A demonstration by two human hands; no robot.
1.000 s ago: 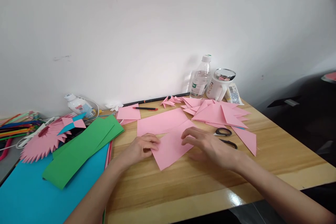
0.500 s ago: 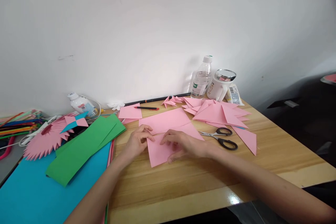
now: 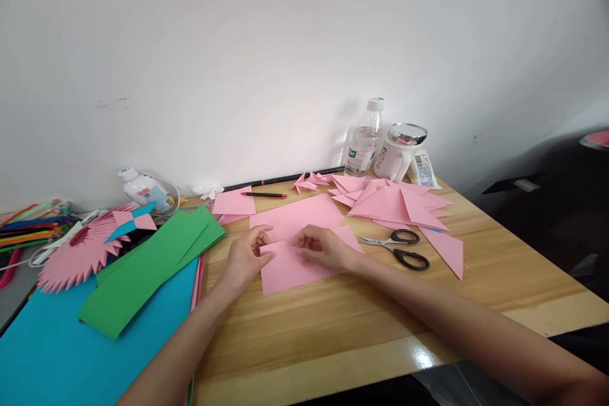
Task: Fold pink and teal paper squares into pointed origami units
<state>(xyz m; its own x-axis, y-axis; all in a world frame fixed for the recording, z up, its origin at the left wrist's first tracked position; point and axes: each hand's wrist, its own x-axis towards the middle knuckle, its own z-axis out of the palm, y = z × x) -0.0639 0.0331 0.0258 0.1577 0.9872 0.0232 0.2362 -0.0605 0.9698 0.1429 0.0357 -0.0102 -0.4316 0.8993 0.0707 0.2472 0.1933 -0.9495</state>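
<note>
A pink paper sheet [image 3: 285, 274] lies on the wooden table in front of me, its upper edge beside a second pink sheet [image 3: 311, 209]. My left hand [image 3: 245, 259] grips the near sheet at its upper left corner, thumb on top and fingers curled behind. Over the middle of that sheet, my right hand [image 3: 328, 250] has thumb and fingers bent together at its upper edge; part of the paper is hidden beneath it. Black-handled scissors [image 3: 402, 247] rest just right of my right hand, blades pointing left.
Folded pink pieces [image 3: 394, 200] are heaped at the right, before a water bottle [image 3: 364, 143] and a white mug [image 3: 394, 155]. A black and red pen [image 3: 264, 195] lies on pink paper at the back. Green strips [image 3: 152, 266] cover blue paper [image 3: 109, 361] at left.
The near pink sheet has turned slightly and shifted up and left. My right hand has moved a little away from me and its fingers have drawn closer together.
</note>
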